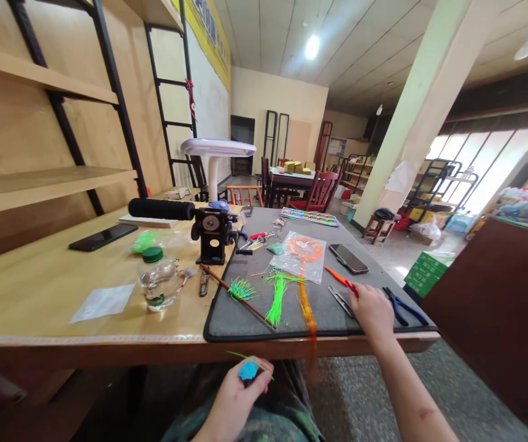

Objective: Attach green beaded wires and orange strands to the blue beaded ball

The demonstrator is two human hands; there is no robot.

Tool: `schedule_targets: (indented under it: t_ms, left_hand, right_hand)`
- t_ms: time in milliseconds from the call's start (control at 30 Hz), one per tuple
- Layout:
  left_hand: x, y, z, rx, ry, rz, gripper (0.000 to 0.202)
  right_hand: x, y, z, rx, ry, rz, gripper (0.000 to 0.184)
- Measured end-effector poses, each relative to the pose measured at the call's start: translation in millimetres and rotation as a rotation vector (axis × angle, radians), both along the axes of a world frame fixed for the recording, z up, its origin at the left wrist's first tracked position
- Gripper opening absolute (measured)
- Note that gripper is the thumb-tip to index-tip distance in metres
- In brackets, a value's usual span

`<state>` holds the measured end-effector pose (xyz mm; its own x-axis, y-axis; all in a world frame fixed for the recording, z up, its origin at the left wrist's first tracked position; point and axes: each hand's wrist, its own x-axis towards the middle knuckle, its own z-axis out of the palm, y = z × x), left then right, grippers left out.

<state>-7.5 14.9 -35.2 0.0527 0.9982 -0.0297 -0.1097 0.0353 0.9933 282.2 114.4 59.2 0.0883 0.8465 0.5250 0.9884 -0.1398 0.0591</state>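
1. Head view: a blue piece [247, 371] is held in the curled left hand [249, 388], below the front edge of the tabletop [29, 294]; a thin green strand [237, 353] is seen sticking out beside it.
2. A red-orange tool [337, 278] is gripped at its near end by the fingers of the right hand [373, 310], above the grey mat [255, 326]; whether its tip is touching the mat cannot be told.
3. Just beside the right hand, a slim silver tool [339, 299] is partly covered; blue-handled pliers [402, 307] are placed on its other side.
4. Farther back, a phone [348, 258] is laid on the mat, near a clear bag [315, 270] in which an orange coil [295, 247] is contained.
5. Orange strands [307, 307] are draped over the mat's front edge; a bright green bundle [277, 299] is laid to their left.
6. A brown stick [259, 312] is crossed by a green-and-blue fringed piece [242, 290].
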Motion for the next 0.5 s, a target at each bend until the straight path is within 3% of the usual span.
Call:
schedule_targets:
  t_ms: [133, 267, 333, 400, 500]
  left_hand:
    - [-1, 1, -4.4, -0.027, 0.006, -0.039, 0.039]
    - [1, -5, 6.5, -0.079, -0.032, -0.015, 0.036]
    - [2, -8, 12.8, -0.098, -0.063, -0.005, 0.035]
    - [3, -10, 17.7, -0.110, -0.092, 0.000, 0.034]
    - [4, -11, 22.1, -0.117, -0.111, -0.009, 0.034]
  right_hand:
    - [13, 6, -1.3, -0.055, -0.010, -0.008, 0.020]
    - [7, -5, -5.7, -0.039, 0.001, 0.042, 0.031]
    - [-5, -17, -6.4, 0.024, 0.001, 0.200, 0.030]
    - [-21, -31, -4.1, 0.099, -0.002, 0.475, 0.026]
    - [-47, -46, 4.0, 0.078, -0.021, 0.785, 0.022]
